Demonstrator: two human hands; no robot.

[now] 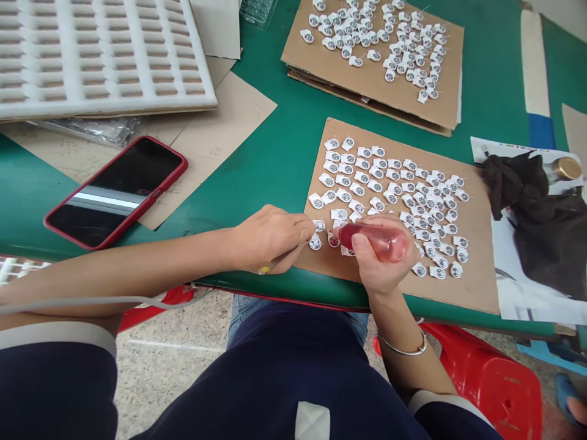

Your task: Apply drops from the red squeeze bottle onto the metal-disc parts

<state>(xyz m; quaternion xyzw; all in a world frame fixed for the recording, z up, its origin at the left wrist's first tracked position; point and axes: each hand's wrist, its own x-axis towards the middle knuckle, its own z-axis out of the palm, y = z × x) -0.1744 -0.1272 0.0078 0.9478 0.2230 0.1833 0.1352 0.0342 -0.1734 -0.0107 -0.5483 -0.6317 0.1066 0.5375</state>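
Observation:
My right hand (383, 269) is closed around a small clear squeeze bottle (380, 241) of red liquid, tilted with its nozzle pointing left. The nozzle tip is at a small white piece (333, 239) whose round face shows red. My left hand (275, 238) is closed, with a thin dark stick (282, 256) with a yellow end held in it; the stick's far end is hidden. Its fingertips are beside a white piece with a round, dark-lined face (315, 242). Many similar pieces lie in loose rows on a brown cardboard sheet (477, 256) under both hands.
Behind lies a cardboard stack (312, 58) bearing more white pieces. To the left are a phone in a red case (114, 189), loose cardboard (229, 116) and a white foam grid tray (105, 55). Black cloth (550, 238) and a gold-capped bottle (566, 168) lie right. A cable (114, 300) crosses my left arm.

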